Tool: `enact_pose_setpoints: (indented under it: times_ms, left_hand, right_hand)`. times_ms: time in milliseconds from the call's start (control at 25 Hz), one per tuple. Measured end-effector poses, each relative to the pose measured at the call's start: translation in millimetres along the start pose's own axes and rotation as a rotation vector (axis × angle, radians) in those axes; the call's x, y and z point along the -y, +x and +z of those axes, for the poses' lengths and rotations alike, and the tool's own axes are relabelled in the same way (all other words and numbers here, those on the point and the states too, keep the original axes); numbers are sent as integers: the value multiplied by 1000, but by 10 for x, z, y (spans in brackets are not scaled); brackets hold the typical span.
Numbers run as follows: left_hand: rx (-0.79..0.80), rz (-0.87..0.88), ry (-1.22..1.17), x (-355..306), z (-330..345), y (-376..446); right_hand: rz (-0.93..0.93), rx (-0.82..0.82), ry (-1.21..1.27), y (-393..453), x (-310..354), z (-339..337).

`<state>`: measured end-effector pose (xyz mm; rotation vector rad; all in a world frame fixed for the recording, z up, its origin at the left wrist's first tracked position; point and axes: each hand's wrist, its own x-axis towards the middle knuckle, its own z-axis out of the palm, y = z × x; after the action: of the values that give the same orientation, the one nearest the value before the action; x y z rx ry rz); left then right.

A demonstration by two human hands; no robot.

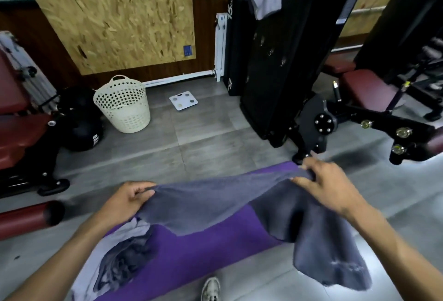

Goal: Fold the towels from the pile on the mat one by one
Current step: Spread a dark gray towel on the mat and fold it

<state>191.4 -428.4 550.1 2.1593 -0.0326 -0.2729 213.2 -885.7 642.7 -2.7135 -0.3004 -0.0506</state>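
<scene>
A dark grey towel (211,205) hangs stretched between my two hands above the purple mat (191,255). My left hand (129,199) pinches its left edge. My right hand (328,185) grips its right edge, bunched in the fingers. The towel's right part droops in loose folds down to the floor at the lower right. The pile of towels (117,257), grey and pale lilac, lies crumpled on the mat's near left end, below my left forearm.
A cream perforated laundry basket (124,104) stands on the grey tile floor at the left. A white scale (183,102) lies near the wall. Black gym machines (287,61) and red padded benches flank both sides. My shoe (211,288) touches the mat's near edge.
</scene>
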Motion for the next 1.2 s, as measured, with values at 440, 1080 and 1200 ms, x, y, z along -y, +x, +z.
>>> enact_pose_setpoints:
  times_ms: [440,1080,1200]
  left_hand:
    - [385,33,-213,-1297,1697,1111]
    - [-735,88,-289,-2513,1457,1622]
    - [-942,18,-460,-2454,1126,1693]
  right_hand:
    - [-263,260,487,1002,132,-446]
    - [-358,868,314,1756,-1814,-845]
    - [-244,494,39,1873,-2197,-537]
